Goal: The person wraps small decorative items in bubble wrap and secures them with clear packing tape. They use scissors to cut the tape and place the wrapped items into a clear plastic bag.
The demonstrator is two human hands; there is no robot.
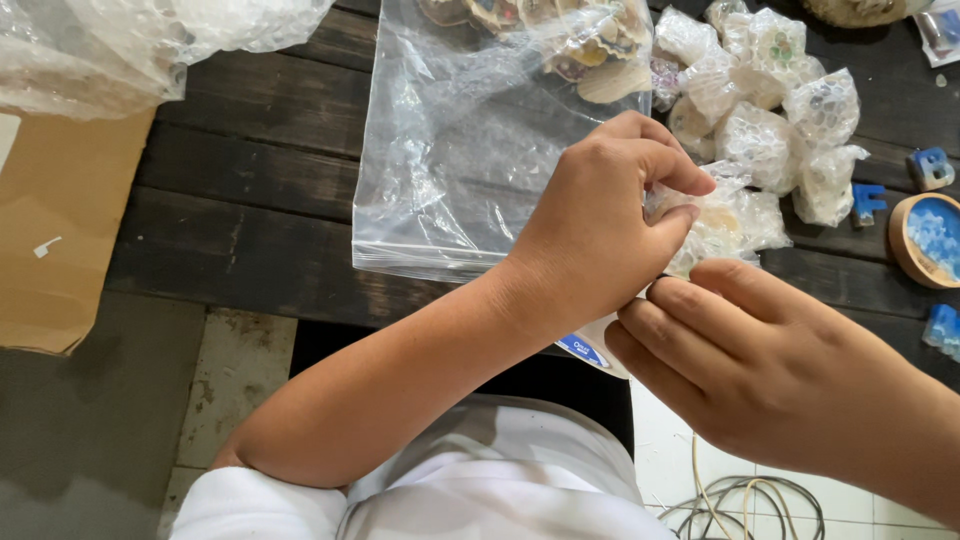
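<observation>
My left hand (600, 230) pinches a small item wrapped in bubble wrap (725, 222) at the edge of a dark wooden table (250, 200). My right hand (740, 360) meets it from below, fingers curled against the same wrapped item. A roll of tape (590, 350) shows partly under my hands, white with a blue label. Just left of my hands lies a clear zip bag (450, 150) holding several wrapped pieces at its far end.
A pile of bubble-wrapped pieces (760, 90) lies at the back right. Blue resin letters (930, 168) and a round wooden dish with blue resin (928, 238) sit at the right edge. Bubble wrap sheet (120, 40) and cardboard (55, 230) are at left. Cables (740, 500) lie on the floor.
</observation>
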